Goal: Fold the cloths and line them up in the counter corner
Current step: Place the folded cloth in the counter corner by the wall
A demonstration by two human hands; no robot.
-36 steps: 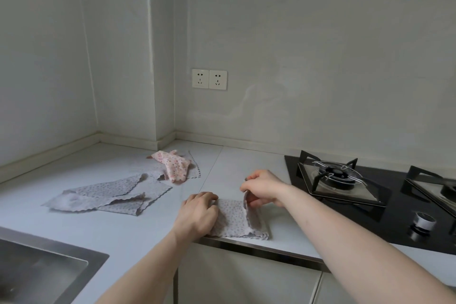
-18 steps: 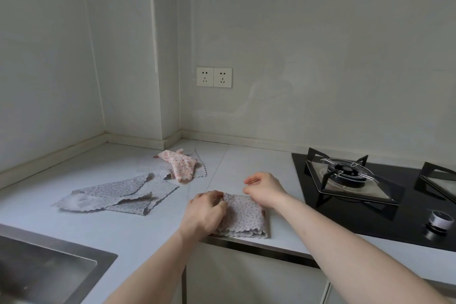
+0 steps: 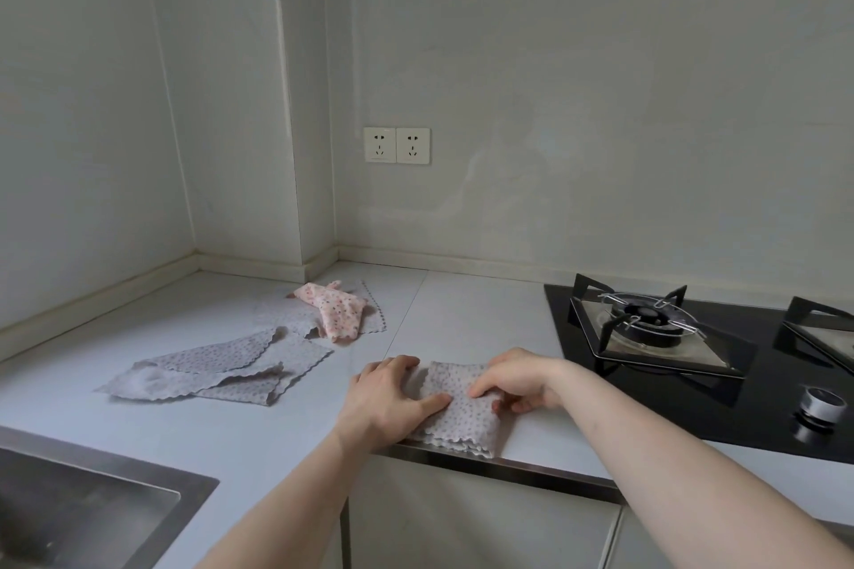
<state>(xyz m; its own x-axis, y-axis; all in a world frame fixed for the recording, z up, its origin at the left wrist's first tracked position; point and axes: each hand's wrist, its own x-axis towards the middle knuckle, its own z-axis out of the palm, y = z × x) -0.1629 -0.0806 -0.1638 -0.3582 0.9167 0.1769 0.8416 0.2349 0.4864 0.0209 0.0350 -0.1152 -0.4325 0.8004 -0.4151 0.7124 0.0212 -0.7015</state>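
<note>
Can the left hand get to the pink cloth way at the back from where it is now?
Probably yes. The left hand rests on the folded cloth, and only bare counter lies between it and the pink cloth, which sits uncovered on top of a grey cloth.

Folded cloth [image 3: 462,411]: pale grey, small dark-and-pink dot print, white scalloped edge. Loose cloths [image 3: 222,365]: same grey dotted print. Crumpled cloth [image 3: 335,310]: pink, red-brown spots. Counter [image 3: 185,430]: white. Hob [image 3: 767,388]: glossy black. Sockets [image 3: 396,146]: cream. Sink [image 3: 69,517]: dull steel grey.
</note>
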